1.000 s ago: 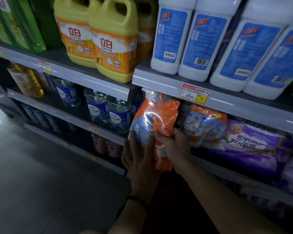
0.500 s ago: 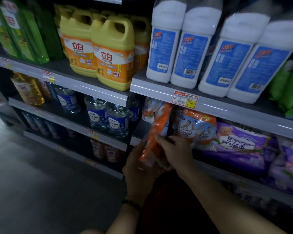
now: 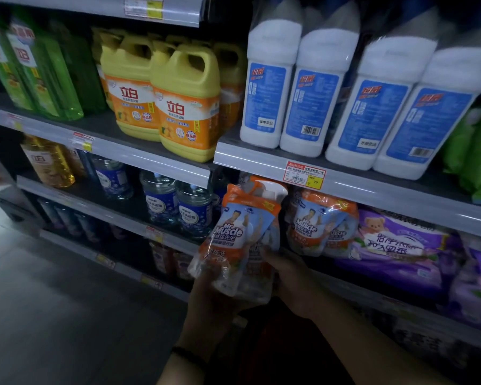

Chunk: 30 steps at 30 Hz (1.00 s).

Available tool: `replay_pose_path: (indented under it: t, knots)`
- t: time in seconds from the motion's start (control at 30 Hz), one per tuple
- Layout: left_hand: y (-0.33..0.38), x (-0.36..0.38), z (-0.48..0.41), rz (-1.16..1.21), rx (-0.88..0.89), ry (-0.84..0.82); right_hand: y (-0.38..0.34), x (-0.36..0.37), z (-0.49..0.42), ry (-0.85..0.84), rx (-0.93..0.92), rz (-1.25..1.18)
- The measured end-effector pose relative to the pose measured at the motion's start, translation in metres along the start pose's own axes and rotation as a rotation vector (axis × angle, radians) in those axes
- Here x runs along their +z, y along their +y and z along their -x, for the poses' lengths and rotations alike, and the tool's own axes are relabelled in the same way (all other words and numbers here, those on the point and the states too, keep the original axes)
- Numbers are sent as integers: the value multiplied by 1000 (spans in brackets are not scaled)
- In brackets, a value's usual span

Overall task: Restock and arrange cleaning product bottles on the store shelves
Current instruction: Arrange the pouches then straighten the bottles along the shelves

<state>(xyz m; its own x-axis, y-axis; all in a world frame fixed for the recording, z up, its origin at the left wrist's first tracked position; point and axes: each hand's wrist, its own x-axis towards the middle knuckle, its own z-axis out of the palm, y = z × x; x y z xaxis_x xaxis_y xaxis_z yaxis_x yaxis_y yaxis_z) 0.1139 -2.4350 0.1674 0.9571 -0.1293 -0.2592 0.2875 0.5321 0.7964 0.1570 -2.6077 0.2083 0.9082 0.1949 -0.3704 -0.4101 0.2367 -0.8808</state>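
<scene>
An orange and blue Mr Muscle spray pack (image 3: 239, 232), a trigger bottle wrapped in plastic with a refill pouch, stands tilted at the front edge of the middle shelf (image 3: 345, 290). My left hand (image 3: 214, 298) cups its bottom from below. My right hand (image 3: 286, 273) grips its lower right side. Its label faces me. Two more Mr Muscle packs (image 3: 314, 226) stand on the shelf just to its right.
Purple softener bags (image 3: 395, 245) lie further right. Clear blue-labelled bottles (image 3: 178, 204) stand to the left. On the shelf above are yellow detergent jugs (image 3: 184, 104), white bottles (image 3: 303, 87) and green bottles (image 3: 39, 70). A price tag (image 3: 304, 175) hangs above the pack. Grey floor lies at lower left.
The pack has turned from edge-on to label-forward and risen slightly. Both hands stayed on it, and my view has moved closer to the shelf.
</scene>
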Motion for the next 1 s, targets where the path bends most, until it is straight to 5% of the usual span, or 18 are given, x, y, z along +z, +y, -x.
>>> replay_pose_path:
  t: [0.1,0.17,0.37,0.47,0.63,1.0]
  knots:
    - [6,-7,-3,38,24,66,-2,6,-5,-14,-74,-77]
    - [17,-22,-7,113,-34,-37,-1,7,-8,-8,-109,-78]
    - [33,-50,-31,-411,245,75,4,-7,-31,141,-190,78]
    - [39,-42,-52,-583,294,-93,4,-14,-43,153,-229,177]
    - [60,-38,-98,-500,296,-241,-6,-19,-64,192,-315,246]
    - [40,-16,-168,-816,616,65,-28,-20,-110,474,-368,748]
